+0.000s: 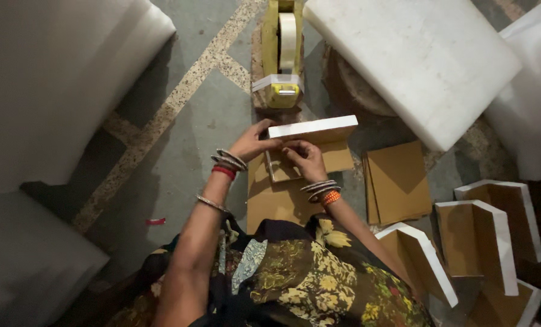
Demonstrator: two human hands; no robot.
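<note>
Head view: left hand [250, 143] grips the left end of a white-edged brown cardboard box [311, 134], steadying it upright. Right hand [306, 158] pinches at its front flap, fingers closed. Box sits over cardboard sheet [276, 203] on the floor, just below yellow tape dispenser [281, 54]. Finished boxes [476, 242] stacked to the right.

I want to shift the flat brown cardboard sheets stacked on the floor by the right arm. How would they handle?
The brown cardboard sheets look thin and flat, so probably light and somewhat bendable. The stack's edges look slightly uneven, so sheets may slide apart if pushed. Lying flat on the floor, they should not tip or roll.
</note>
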